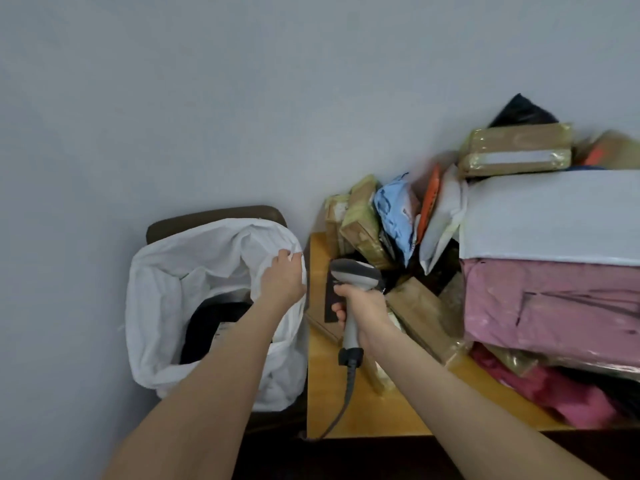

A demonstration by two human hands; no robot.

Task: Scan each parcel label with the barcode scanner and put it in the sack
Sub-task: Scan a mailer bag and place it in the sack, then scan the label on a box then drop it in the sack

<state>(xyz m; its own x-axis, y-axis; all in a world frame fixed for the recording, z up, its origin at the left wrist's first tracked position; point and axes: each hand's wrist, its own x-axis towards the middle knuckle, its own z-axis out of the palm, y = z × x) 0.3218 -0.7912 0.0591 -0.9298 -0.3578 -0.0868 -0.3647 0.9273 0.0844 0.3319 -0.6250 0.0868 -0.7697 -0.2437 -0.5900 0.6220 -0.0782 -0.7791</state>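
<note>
- A white sack point(156, 306) stands with its mouth open, just left of a wooden table point(374, 410). A black parcel point(211, 323) lies deep inside it.
- The left hand point(281, 277) grips the sack's rim on the table side, fingers curled over the fabric.
- The right hand point(363, 311) is wrapped round the handle of a grey barcode scanner point(355, 275) above the table's left end. Its cable point(341, 410) trails off the front edge.
- Unsorted parcels point(367, 223) are heaped to the right, a large pink parcel point(554, 306) among them.
- To do this well, I would draw the rim wide and taut. Then lift one parcel label-up and hold the scanner steady and square to the barcode.
</note>
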